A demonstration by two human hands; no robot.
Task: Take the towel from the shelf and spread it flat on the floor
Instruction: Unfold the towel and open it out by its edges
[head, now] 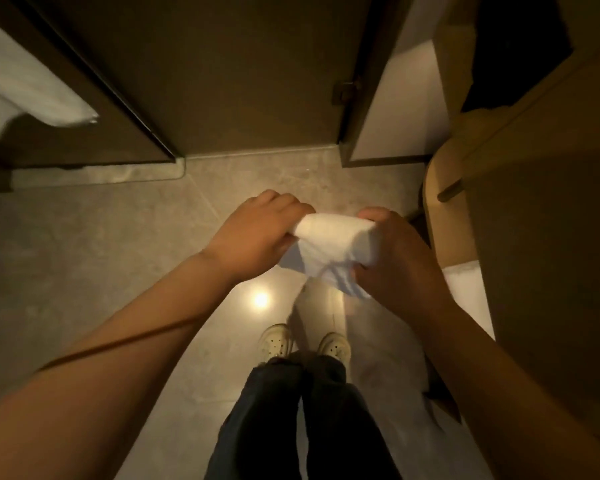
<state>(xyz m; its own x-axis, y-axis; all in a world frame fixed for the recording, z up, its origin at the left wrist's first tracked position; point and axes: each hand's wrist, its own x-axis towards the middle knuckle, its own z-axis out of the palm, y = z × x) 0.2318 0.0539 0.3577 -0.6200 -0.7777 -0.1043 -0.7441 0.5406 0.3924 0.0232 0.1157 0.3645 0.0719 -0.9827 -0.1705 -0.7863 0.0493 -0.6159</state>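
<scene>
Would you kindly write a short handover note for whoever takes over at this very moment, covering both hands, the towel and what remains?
Left hand: grips the left end of the towel.
Right hand: grips the right end.
Towel: white, bunched, held in the air between both hands, above the floor and ahead of the shoes.
Done: the towel is in hand.
Left: open it out, lower it and spread it flat on the tiled floor.

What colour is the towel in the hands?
White, plain; the towel shows best in the head view.
</scene>
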